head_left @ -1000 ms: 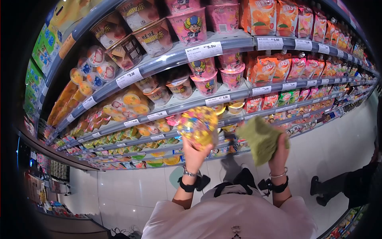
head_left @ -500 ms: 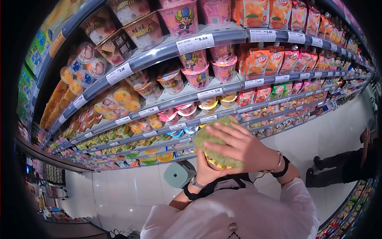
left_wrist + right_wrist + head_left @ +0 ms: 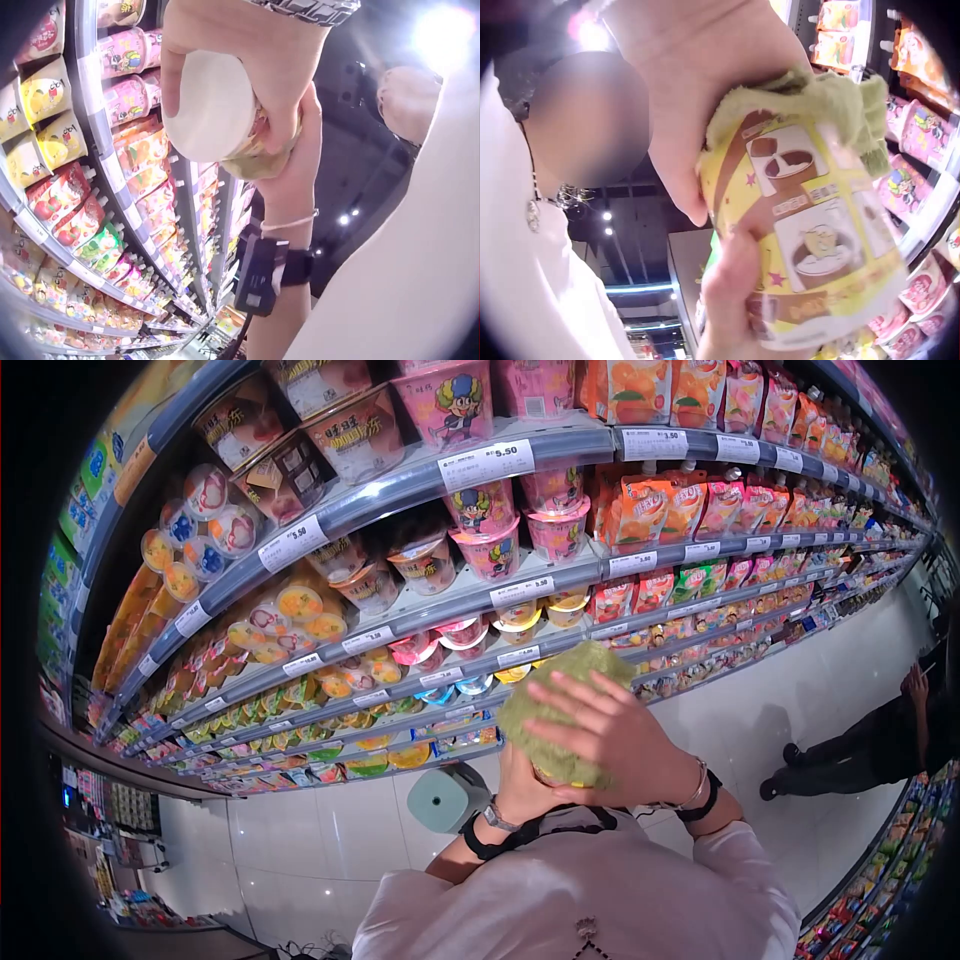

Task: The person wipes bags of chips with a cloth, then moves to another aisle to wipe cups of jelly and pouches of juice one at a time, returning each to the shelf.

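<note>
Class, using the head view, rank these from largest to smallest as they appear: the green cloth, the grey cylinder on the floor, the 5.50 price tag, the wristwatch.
1. green cloth, though it is nearest the camera
2. grey cylinder
3. 5.50 price tag, close to the cylinder, so unsure
4. wristwatch

Cup top hidden
Its top was covered by cloth; label text was blurred; left hand was cut off below.
</note>
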Tool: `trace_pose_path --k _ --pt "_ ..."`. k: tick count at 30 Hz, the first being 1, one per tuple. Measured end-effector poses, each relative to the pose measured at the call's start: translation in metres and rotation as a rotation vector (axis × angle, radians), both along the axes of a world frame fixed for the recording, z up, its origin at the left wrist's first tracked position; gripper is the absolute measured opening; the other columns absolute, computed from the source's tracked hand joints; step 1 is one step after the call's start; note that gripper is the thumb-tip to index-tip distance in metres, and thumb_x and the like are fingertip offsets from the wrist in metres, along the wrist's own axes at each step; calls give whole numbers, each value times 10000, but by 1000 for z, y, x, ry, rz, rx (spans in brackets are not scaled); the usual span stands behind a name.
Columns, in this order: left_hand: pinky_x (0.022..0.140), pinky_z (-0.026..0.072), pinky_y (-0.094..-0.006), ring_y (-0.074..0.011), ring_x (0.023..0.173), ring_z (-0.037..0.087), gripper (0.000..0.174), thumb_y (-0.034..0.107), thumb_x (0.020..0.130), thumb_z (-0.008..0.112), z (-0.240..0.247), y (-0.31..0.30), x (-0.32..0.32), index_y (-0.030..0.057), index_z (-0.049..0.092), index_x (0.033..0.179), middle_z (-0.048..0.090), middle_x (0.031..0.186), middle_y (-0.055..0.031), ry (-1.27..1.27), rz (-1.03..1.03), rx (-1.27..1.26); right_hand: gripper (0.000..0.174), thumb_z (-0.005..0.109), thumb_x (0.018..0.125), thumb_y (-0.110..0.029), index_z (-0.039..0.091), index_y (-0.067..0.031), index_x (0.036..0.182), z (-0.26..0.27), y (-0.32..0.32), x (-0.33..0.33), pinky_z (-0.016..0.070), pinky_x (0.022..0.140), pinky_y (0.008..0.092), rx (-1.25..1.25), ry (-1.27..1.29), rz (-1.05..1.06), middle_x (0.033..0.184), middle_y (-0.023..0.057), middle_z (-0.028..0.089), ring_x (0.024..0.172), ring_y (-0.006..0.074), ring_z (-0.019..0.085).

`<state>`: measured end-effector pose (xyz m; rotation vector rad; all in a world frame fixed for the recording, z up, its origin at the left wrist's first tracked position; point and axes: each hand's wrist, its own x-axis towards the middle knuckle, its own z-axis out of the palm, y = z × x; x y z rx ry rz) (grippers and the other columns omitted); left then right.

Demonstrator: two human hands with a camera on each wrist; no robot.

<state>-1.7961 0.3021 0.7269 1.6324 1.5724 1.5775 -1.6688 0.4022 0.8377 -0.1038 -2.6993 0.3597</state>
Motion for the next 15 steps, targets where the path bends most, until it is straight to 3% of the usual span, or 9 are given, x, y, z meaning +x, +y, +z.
trace_pose_path --k 2,5,7,9,10,11,13,14,15 --pt "978 355 -437 -368 1181 431 991 396 552 836 -14 -5 -12 1 342 1316 430 1284 -198 30 154 50 434 602 760 -272 559 -129 1168 -14 -4 0 368 983 450 -27 53 -91 1358 100 443 1245 258 430" --pt "964 364 -434 -370 1149 450 946 342 565 835 -9 -9 -11 -3 354 1303 452 1243 -198 111 299 63 396 568 785 -232 562 -110 1161 -35 -16 8 377 970 449 82 150 -164 1326 117 471 1224 262 450" --pt "950 372 -424 -349 1133 462 903 304 592 819 -15 -9 -10 -2 354 1303 475 1201 -202 -35 301 17 369 554 799 -215 568 -100 1149 -38 -28 10 382 965 441 212 199 -148 1308 123 486 1211 261 462" --pt "957 366 -421 -322 1149 456 797 292 671 762 -11 -11 -11 14 372 1308 480 1206 -185 -425 94 -143 309 520 834 -168 545 -107 1136 -32 -36 7 391 961 421 223 266 -71 1256 123 536 1148 264 521" --pt "958 370 -416 -311 1153 466 655 282 746 698 3 -14 -16 33 416 1281 482 1221 -163 -101 33 -212 309 545 819 -201 571 -108 1112 -32 -31 3 407 947 434 228 289 -17 1274 119 524 1167 259 509" --pt "958 370 -416 -311 1153 466 655 282 746 698 -1 -14 -17 33 416 1281 482 1221 -163 -95 36 -201 309 545 819 -201 571 -108 1112 -26 -26 -3 407 947 434 239 295 -12 1274 119 524 1167 259 509" --pt "965 399 -407 -315 1155 486 549 222 853 576 -10 -17 -12 73 352 1331 462 1301 -114 471 43 90 336 588 791 -226 595 -94 1100 -11 -18 -13 418 946 417 175 19 204 1290 110 515 1185 257 497" --pt "953 387 -404 -335 1162 464 635 272 729 703 -11 -18 -12 36 433 1254 469 1249 -166 358 34 46 336 588 791 -226 595 -94 1100 -8 -13 -15 418 946 417 184 21 202 1290 110 515 1185 257 497" --pt "953 387 -404 -335 1162 464 635 272 729 703 -5 -19 -11 36 433 1254 469 1249 -166 360 34 52 354 609 771 -235 607 -86 1092 -7 -9 -18 425 940 404 63 57 160 1298 110 507 1195 259 487"
